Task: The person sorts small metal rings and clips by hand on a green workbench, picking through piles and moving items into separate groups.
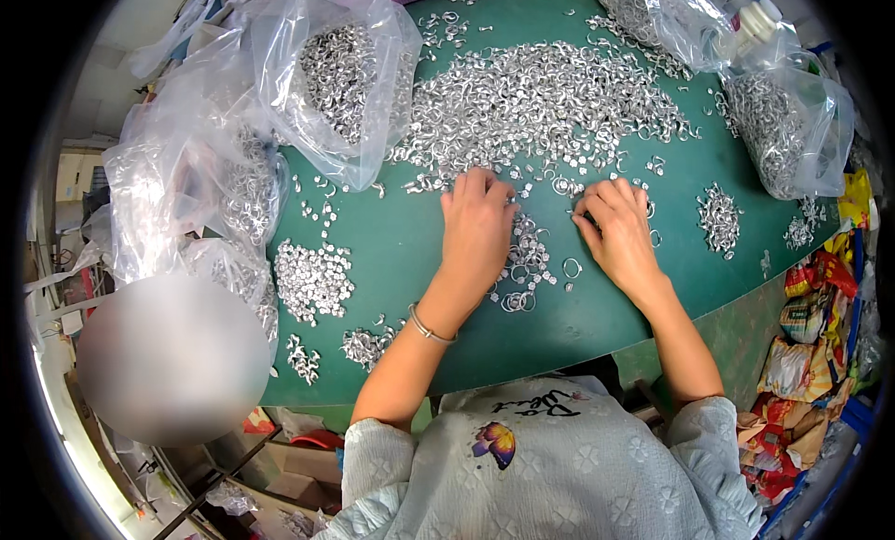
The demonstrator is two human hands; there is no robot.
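Observation:
My left hand [477,225], with a bracelet [430,327] on its wrist, rests at the near edge of a wide pile of small silvery metal rings and pieces [550,97]. Its fingers are bent and close together, and whatever they hold is hidden. To its right, my right hand [619,230] has curled fingers with the thumb near the index finger; anything between them is too small to name. Between the hands lies a smaller heap of metal pieces [530,251]. A loose ring [571,268] sits beside that heap.
Clear plastic bags of metal pieces stand at the far left [340,83] and far right [778,130] of the green table [587,330]. Small heaps lie at left [312,281] and right [719,221]. Colourful packages [792,372] fill the area beyond the table's right edge.

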